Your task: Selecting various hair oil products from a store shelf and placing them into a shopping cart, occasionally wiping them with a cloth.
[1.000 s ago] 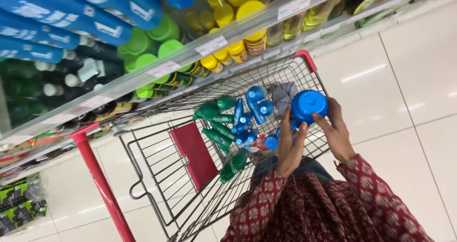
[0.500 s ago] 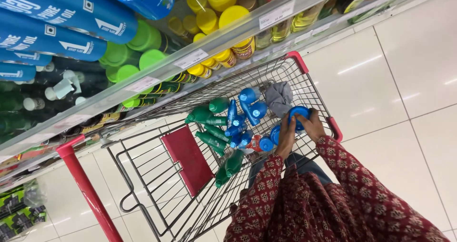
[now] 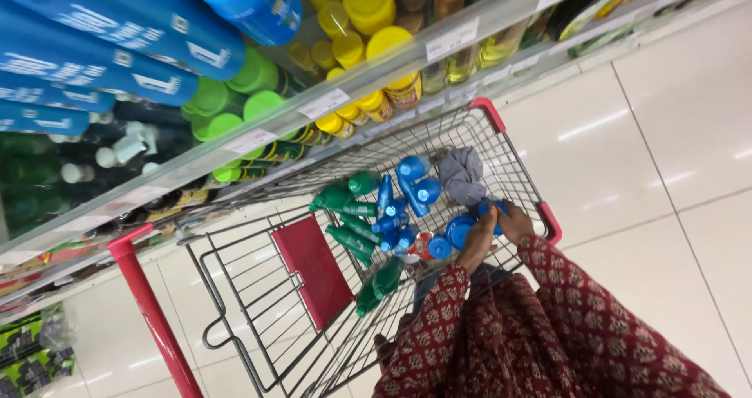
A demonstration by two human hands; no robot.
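Observation:
Both my hands reach down into a wire shopping cart (image 3: 513,159) with red trim. My left hand (image 3: 476,244) and my right hand (image 3: 517,222) close together around a blue round-topped bottle (image 3: 492,207), low among the cart's contents by its right side. Just left of my left hand lie several blue bottles (image 3: 407,190) and a red-and-blue one (image 3: 429,246). Further left, several green bottles (image 3: 348,237) lie in a heap. A crumpled grey cloth (image 3: 462,172) sits in the cart's far corner. My patterned maroon sleeves fill the lower right.
A red seat flap (image 3: 313,269) lies inside the cart, and its red handle bar (image 3: 153,312) runs at lower left. Store shelves (image 3: 329,100) above hold blue, green and yellow-capped bottles. White tiled floor (image 3: 674,139) spreads to the right.
My hands have carried the blue bottle from above the cart's right rim down into the basket. The view has shifted, so the cart sits a little lower and more to the left.

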